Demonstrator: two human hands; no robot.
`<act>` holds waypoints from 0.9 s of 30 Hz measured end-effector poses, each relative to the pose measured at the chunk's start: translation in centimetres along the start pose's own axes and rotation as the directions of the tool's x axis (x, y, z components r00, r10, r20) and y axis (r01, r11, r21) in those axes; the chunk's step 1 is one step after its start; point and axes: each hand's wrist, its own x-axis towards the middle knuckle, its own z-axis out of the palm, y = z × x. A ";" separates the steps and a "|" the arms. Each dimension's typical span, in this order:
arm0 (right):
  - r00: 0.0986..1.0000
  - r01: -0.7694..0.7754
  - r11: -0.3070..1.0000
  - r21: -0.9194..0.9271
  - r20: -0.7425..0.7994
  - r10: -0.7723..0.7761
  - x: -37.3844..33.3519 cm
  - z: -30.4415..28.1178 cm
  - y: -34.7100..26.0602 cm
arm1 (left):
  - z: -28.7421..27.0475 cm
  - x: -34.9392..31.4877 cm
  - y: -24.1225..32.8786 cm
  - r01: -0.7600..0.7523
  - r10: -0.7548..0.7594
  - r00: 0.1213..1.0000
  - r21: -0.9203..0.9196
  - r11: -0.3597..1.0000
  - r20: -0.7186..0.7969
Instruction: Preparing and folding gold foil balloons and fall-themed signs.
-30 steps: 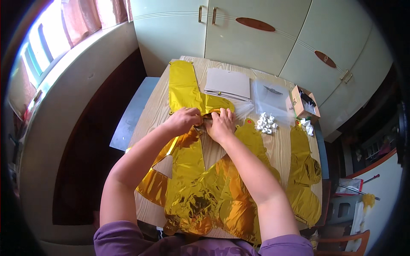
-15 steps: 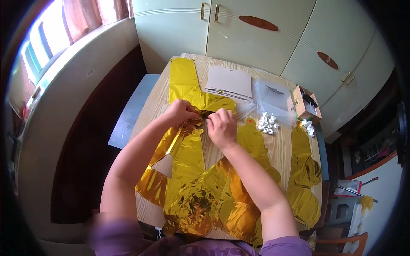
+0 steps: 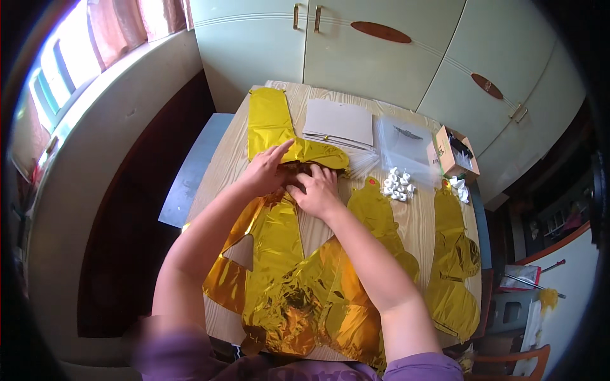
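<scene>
Flat gold foil balloons cover much of the wooden table. An L-shaped gold foil piece lies at the far left. Near me spreads a larger crumpled gold foil balloon, its top meeting the L-shaped piece under my hands. My left hand rests at this meeting place, fingers stretched out and pointing away. Beside it, my right hand has its fingers spread and bent down onto the foil edge. What lies right under the fingertips is hidden. Nothing is visibly gripped by either hand.
Grey-brown cardboard sheets and clear plastic sleeves lie at the back. Right of them are white small pieces in a pile and an open cardboard box. Another gold foil balloon lies along the right edge.
Both hands have loosened from a pinch on the foil. The left fingers have straightened, and the right hand has shifted slightly left and flattened onto the foil.
</scene>
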 end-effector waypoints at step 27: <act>0.835 -0.323 0.905 -0.277 0.366 0.410 4.6 -2.0 -1.6 | -20.6 3.5 -16.2 0.225 -0.771 0.023 -0.748 0.625 -0.637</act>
